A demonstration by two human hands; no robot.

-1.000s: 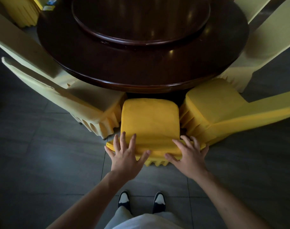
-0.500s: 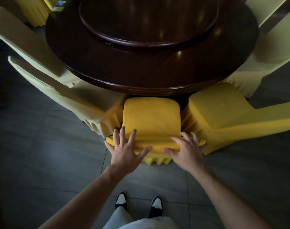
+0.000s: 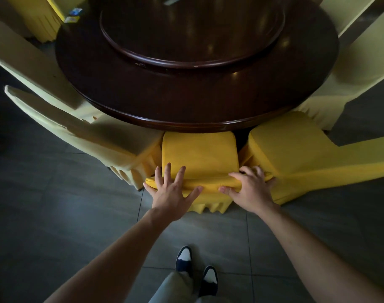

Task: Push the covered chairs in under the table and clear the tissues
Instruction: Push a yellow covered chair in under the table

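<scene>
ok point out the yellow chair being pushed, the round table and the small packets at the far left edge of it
yellow chair (image 3: 199, 156), head view, on the seat cover
round table (image 3: 186, 101), head view, on the bare dark top near the front rim
small packets (image 3: 74, 15), head view, on the blue and yellow pair

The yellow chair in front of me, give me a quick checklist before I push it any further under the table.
1. Left hand flat on the chair's top edge: ok.
2. Right hand gripping the top edge: ok.
3. Yellow chair lined up with the gap between the pale chair on the left and the yellow chair on the right: ok, but tight on both sides.
4. Seat front reaching under the table rim: ok.
5. Chair legs free of snags: cannot tell, the cover hides them.
6. Feet clear of the chair: ok.
</scene>
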